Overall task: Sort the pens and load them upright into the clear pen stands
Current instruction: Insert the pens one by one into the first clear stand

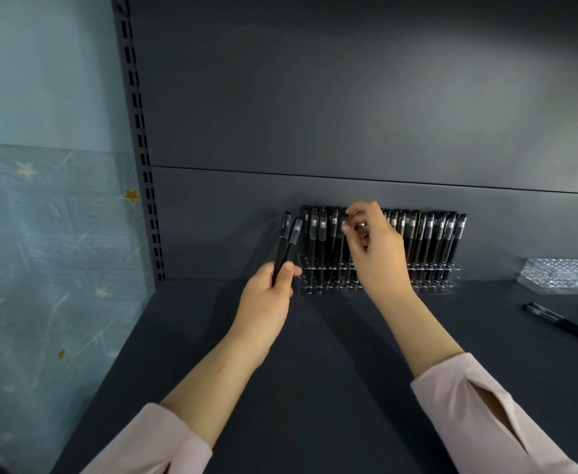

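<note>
Presently two black capped pens [286, 246] are gripped upright in the left hand [269, 291], while a pen top in the clear pen stand [427, 273] is pinched by the right hand [376, 249]. Light, stiff, slick barrels are best held mid-shaft.

the pen stand [427, 285] sits on the shelf [315, 354] against the back panel [349, 114], just beyond both hands, with pens [431, 234] upright in it. the right hand [373, 241] is in front of the stand's middle, fingertips at a pen top. the left hand [267, 295], just left of the stand, grips two pens [285, 244] pointing up. well right of the right hand lie loose pens [564, 325], with a tray [568, 275] behind them.
</note>
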Demonstrator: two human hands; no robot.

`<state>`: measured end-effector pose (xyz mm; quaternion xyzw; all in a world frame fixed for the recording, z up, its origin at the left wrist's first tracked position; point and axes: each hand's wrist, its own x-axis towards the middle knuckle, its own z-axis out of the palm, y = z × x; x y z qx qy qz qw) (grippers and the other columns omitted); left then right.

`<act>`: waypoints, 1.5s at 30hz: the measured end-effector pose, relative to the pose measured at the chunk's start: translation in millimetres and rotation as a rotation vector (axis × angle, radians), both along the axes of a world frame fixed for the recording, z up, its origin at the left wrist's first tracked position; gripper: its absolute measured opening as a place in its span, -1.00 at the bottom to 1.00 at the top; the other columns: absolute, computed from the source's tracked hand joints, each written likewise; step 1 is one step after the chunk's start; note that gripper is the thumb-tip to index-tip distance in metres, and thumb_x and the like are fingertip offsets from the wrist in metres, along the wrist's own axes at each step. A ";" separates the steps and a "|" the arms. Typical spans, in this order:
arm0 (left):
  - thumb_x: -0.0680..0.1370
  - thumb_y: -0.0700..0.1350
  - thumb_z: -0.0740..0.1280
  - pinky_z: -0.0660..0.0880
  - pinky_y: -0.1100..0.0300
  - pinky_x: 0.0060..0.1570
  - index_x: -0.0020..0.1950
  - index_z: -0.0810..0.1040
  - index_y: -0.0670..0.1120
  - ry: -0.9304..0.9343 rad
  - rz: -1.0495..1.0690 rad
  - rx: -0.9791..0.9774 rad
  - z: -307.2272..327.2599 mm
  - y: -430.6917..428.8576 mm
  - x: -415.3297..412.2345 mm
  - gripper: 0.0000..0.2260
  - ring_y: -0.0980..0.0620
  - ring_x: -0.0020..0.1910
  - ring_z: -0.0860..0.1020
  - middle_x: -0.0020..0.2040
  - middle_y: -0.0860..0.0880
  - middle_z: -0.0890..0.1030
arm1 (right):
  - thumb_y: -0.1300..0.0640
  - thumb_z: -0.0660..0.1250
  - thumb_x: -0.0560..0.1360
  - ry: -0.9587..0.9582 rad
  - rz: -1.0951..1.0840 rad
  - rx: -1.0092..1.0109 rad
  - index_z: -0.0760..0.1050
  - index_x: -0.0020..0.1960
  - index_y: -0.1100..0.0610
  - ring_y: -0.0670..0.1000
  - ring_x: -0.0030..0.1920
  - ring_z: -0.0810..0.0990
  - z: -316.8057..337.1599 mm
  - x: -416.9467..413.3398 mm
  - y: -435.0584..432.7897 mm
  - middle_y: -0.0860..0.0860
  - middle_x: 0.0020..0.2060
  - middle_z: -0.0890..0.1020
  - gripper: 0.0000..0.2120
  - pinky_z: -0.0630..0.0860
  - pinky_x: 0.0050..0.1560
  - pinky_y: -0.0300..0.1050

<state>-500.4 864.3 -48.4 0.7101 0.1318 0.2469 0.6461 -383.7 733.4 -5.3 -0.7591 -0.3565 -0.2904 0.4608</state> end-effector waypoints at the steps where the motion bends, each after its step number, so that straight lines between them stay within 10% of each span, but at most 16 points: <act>1: 0.65 0.08 0.17 0.26 0.21 -0.40 -0.05 0.57 0.11 0.000 -0.002 0.000 0.0 -0.1 0.1 -0.78 0.14 -0.43 0.31 -0.33 0.06 0.38 | 0.22 0.27 0.58 -0.001 -0.003 -0.004 0.39 0.13 -0.01 -0.14 -0.11 0.52 0.5 0.4 0.3 -0.10 -0.11 0.54 -0.80 0.43 -0.15 -0.39; 8: 0.65 0.09 0.17 0.27 0.19 -0.38 -0.06 0.58 0.13 -0.001 -0.010 0.013 0.7 -1.4 -0.6 -0.78 0.14 -0.43 0.33 -0.32 0.06 0.39 | 0.23 0.29 0.56 0.038 -0.059 -0.220 0.37 0.32 -0.01 0.07 0.03 0.49 -3.2 2.5 2.3 -0.03 0.02 0.44 -0.63 0.52 0.04 0.00; 15: 0.64 0.10 0.18 0.21 0.30 -0.56 -0.07 0.60 0.13 -0.055 -0.086 -0.043 5.5 -5.4 -2.9 -0.78 0.19 -0.55 0.23 -0.47 0.16 0.35 | 0.04 0.30 0.56 0.203 0.068 -0.021 0.46 0.18 -0.04 -0.13 -0.11 0.55 13.5 -12.1 4.8 -0.08 -0.06 0.56 -0.80 0.47 -0.12 -0.35; 25: 0.63 0.13 0.19 0.23 0.34 -0.55 -0.08 0.61 0.18 -0.068 -0.201 0.003 7.9 -11.1 -5.3 -0.78 0.20 -0.53 0.25 -0.47 0.17 0.34 | 0.23 0.36 0.53 0.702 0.504 0.330 0.43 0.16 0.11 -0.04 -0.16 0.66 22.0 -26.7 10.3 0.03 -0.22 0.69 -0.77 0.56 -0.16 -0.21; 31: 0.64 0.14 0.16 0.22 0.31 -0.56 -0.02 0.59 0.06 -0.010 -0.089 -0.025 4.8 -6.5 -2.7 -0.73 0.18 -0.54 0.23 -0.48 0.16 0.32 | 0.22 0.36 0.53 0.464 0.185 0.688 0.39 0.04 -0.02 -0.03 -0.25 0.66 28.3 -8.8 -10.9 0.01 -0.21 0.67 -0.78 0.58 -0.15 -0.17; 38: 0.68 -0.02 0.10 0.15 0.32 -0.62 -0.01 0.45 -0.03 0.028 -0.015 -0.190 5.2 -4.4 2.3 -0.82 0.18 -0.59 0.20 -0.46 0.10 0.36 | 0.17 0.36 0.53 0.120 -0.053 0.440 0.38 -0.01 -0.26 -0.03 -0.21 0.60 17.6 -1.5 -15.9 -0.05 -0.18 0.58 -0.68 0.46 -0.22 -0.37; 45: 0.62 -0.19 0.09 0.12 0.28 -0.59 -0.03 0.43 -0.02 -0.030 -0.060 -0.280 8.0 -7.2 1.6 -0.84 0.14 -0.57 0.22 -0.50 0.10 0.40 | 0.19 0.38 0.53 -0.006 -0.106 0.251 0.49 0.10 0.01 -0.06 -0.19 0.57 7.6 1.5 -11.3 -0.01 -0.13 0.57 -0.81 0.46 -0.16 -0.37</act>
